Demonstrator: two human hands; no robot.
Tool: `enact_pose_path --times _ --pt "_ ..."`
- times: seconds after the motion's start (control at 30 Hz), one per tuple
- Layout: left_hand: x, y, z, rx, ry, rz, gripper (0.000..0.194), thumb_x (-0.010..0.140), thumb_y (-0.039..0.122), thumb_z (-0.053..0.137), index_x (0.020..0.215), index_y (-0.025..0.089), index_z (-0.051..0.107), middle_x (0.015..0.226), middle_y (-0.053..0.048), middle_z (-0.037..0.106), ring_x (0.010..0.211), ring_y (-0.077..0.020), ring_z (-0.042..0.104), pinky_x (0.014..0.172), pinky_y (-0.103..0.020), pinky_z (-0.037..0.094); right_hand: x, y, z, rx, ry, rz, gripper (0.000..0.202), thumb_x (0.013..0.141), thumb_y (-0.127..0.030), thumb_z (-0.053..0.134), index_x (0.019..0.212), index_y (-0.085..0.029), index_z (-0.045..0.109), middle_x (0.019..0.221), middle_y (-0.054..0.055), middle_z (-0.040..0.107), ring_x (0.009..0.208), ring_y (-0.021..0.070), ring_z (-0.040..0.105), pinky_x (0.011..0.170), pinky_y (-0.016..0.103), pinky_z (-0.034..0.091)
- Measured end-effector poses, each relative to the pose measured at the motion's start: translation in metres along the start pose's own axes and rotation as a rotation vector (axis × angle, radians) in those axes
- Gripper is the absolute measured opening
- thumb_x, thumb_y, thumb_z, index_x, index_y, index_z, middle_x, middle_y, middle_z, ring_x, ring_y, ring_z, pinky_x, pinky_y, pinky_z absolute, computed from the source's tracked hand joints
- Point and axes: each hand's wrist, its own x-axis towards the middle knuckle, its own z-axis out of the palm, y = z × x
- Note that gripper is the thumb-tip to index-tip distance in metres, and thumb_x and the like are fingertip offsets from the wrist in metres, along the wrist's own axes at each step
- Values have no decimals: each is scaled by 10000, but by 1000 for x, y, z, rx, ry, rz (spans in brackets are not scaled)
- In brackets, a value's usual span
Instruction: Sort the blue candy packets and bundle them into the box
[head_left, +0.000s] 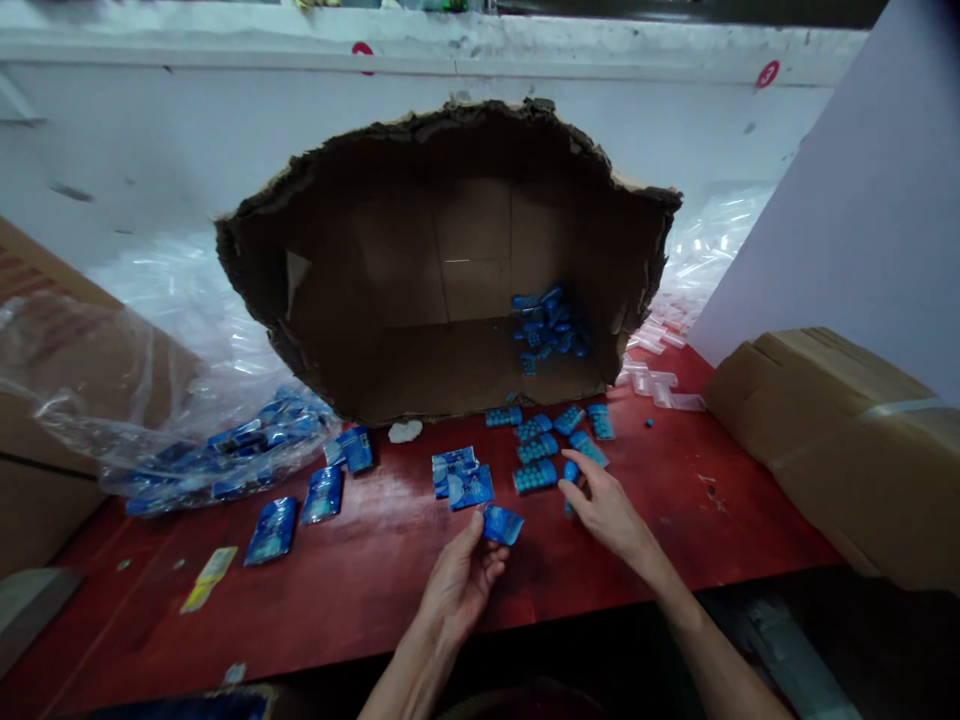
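In the head view, the landmark is the torn-edged brown cardboard box [405, 370] on the red table [360, 610]. In front of its mouth, the left hand [466, 575] pinches a small, blue printed plastic sachet [502, 525] by its near-left edge. Right of that, before the box's right half, the fingers of the right hand [606, 508] are narrowed about a small blue-topped container [571, 471]. Similar clear containers of teal beads [536, 477] lie between it and the box. The sachet looks light, floppy and slick, best held by an edge; the container looks light but stiffer and smooth, best pinched across its sides.
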Motion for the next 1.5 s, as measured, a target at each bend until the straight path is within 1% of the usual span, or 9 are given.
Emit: enact_pose_path --times 0.1,0.17,0.23,0.37,0.57,0.67,0.9,1.17,1.5 --pt "0 0 0 -6 8 23 171 729 270 562 679 106 566 492 -26 582 431 -105 567 367 -162 440 -10 -15 7 705 -167 79 410 774 -349 478 1150 -221 375 854 25 529 587 127 562 458 267 493" --pt "-1 -1 0 -7 -3 25 172 730 271 560 722 101 584 515 -36 601 432 -104 567 372 -164 446 -18 -20 13 943 -231 109 409 741 -327 541 1111 -222 403 877 23 522 580 113 560 449 266 504" --pt "-2 -2 1 -9 -15 28 171 729 269 561 749 102 593 534 -40 614 431 -103 567 371 -166 447 -23 -22 20 1019 -236 126 397 721 -296 578 1083 -221 431 858 16 526 577 107 560 450 260 507" --pt "-4 -2 1 -20 -17 44 131 717 242 577 758 119 590 580 -39 637 468 -122 592 379 -177 460 -26 -21 24 1027 -211 135 387 715 -260 594 1070 -226 443 868 12 530 592 109 574 453 252 511" --pt "-1 1 -1 -50 40 94 96 718 213 576 731 118 570 589 -43 646 488 -133 605 399 -186 473 -33 -27 17 1065 -137 82 349 729 -244 585 1048 -250 441 969 22 522 642 115 584 490 266 523" --pt "-1 1 0 -55 36 102 95 710 214 585 724 122 569 591 -41 646 484 -131 603 394 -183 470 -35 -29 18 1048 -150 60 350 737 -244 578 1055 -256 433 1023 33 511 650 116 586 500 274 527" --pt "-7 2 -1 -83 -49 152 106 706 217 591 740 118 582 626 -39 650 479 -114 592 411 -191 487 -34 -27 28 918 -148 40 377 727 -252 586 1064 -243 417 1054 42 496 660 120 596 516 274 535" --pt "-5 3 -7 -40 -154 237 126 685 233 613 751 138 565 642 -8 630 524 -105 584 427 -191 488 -41 -30 26 933 -133 53 381 709 -260 609 1036 -238 415 1047 46 516 686 131 598 561 293 534" --pt "-8 3 -3 -24 -168 267 167 676 262 620 771 147 545 661 -2 618 559 -114 589 466 -207 492 -47 -31 35 964 -81 40 346 723 -235 598 1014 -249 413 1034 38 522 737 150 595 611 313 527"
